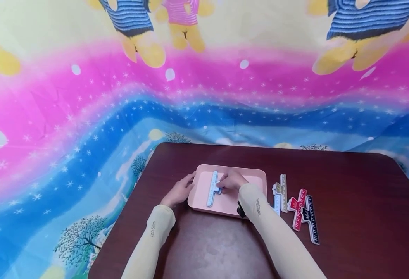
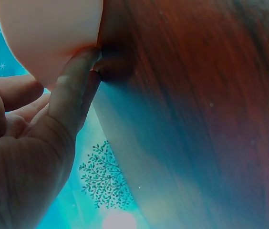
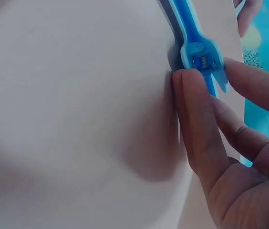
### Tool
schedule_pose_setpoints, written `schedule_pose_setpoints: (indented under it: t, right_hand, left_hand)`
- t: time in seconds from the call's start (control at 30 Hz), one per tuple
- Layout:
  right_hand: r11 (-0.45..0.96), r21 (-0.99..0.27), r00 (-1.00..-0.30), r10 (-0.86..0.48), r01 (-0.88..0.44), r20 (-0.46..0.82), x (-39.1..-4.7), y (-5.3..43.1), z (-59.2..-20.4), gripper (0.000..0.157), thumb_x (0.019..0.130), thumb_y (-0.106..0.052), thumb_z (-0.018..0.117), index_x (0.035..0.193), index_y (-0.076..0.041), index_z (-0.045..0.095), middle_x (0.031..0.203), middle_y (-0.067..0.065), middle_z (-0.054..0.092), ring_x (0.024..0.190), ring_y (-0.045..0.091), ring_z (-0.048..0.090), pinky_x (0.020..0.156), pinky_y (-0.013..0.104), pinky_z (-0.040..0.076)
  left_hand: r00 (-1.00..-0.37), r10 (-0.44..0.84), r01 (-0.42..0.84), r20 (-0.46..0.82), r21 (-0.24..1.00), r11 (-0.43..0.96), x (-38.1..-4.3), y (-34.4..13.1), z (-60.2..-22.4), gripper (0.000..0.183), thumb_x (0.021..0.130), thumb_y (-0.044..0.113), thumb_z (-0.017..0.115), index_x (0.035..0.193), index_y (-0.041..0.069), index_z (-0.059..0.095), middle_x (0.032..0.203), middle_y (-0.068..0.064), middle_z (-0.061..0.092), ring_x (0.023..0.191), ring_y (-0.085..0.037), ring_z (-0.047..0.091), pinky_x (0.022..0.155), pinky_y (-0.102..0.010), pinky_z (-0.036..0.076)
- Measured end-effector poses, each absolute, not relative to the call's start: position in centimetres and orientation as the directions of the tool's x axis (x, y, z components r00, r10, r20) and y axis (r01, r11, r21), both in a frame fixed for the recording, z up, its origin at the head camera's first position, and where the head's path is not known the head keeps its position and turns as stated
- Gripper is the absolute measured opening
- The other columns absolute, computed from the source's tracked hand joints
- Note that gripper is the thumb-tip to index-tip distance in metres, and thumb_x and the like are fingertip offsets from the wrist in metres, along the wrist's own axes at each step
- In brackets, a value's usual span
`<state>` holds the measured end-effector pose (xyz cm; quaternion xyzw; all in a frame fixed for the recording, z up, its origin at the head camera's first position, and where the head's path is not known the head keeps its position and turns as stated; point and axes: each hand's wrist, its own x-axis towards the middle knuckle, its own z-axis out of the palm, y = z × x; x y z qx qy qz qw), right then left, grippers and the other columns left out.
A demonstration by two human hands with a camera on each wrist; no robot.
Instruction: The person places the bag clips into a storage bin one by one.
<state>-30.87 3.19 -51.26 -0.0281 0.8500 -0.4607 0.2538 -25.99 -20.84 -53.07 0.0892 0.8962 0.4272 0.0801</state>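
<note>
A pink tray (image 1: 201, 195) lies on the table, and a blue clip (image 1: 211, 190) with a piano-key pattern along its bar is over its left half. My right hand (image 1: 233, 180) pinches the clip by its handle part. In the right wrist view, the thumb and fingers are on either side of the blue clip (image 3: 197, 55), where a small spring shows. At the tray's left end, my left hand (image 1: 179, 191) touches the outer wall with extended fingers. The left wrist view shows those fingertips (image 2: 79, 64) against the tray wall (image 2: 53, 33).
To the right of the tray on the dark wooden table (image 1: 358, 201) lie similar keyboard-patterned clips: a gold one (image 1: 283, 195), a pale one (image 1: 276, 203) partly behind the right sleeve, a red one (image 1: 298, 211) and a black one (image 1: 312, 223). A printed cloth (image 1: 204, 85) hangs behind the table.
</note>
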Motion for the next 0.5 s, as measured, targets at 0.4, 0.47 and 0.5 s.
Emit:
schedule_pose_setpoints:
  t: [0.4, 0.47, 0.5]
  right_hand:
    - [0.635, -0.762, -0.879, -0.286, 0.125, -0.382, -31.0, 2.0, -51.4, 0.014, 0.089, -0.014, 0.081, 0.09, 0.0, 0.078, 0.074, 0.008, 0.075, 0.065, 0.014, 0.066, 0.062, 0.022, 0.053]
    - [0.632, -0.764, -0.877, -0.288, 0.127, -0.384, -31.1, 1.7, -51.3, 0.014, 0.089, -0.013, 0.081, 0.091, 0.001, 0.078, 0.075, 0.009, 0.075, 0.065, 0.014, 0.067, 0.061, 0.022, 0.054]
    - [0.633, -0.765, -0.877, -0.291, 0.123, -0.382, -31.1, 1.6, -51.2, 0.014, 0.089, -0.013, 0.081, 0.091, 0.001, 0.078, 0.076, 0.009, 0.075, 0.065, 0.014, 0.067, 0.061, 0.022, 0.054]
  left_hand:
    - [-0.972, 0.212, 0.048, -0.103, 0.793, 0.607, -26.1, -20.4, -53.0, 0.055, 0.108, 0.004, 0.048, 0.161, 0.005, 0.035, 0.155, -0.023, 0.051, 0.136, -0.038, 0.057, 0.112, -0.051, 0.048]
    - [-0.973, 0.204, 0.039, -0.109, 0.793, 0.608, -26.1, -20.5, -53.1, 0.055, 0.108, 0.005, 0.048, 0.161, 0.005, 0.035, 0.155, -0.023, 0.05, 0.136, -0.038, 0.057, 0.112, -0.051, 0.048]
    - [-0.973, 0.199, 0.031, -0.114, 0.794, 0.608, -26.1, -20.5, -53.1, 0.055, 0.108, 0.005, 0.048, 0.161, 0.006, 0.035, 0.155, -0.023, 0.05, 0.137, -0.037, 0.057, 0.112, -0.051, 0.048]
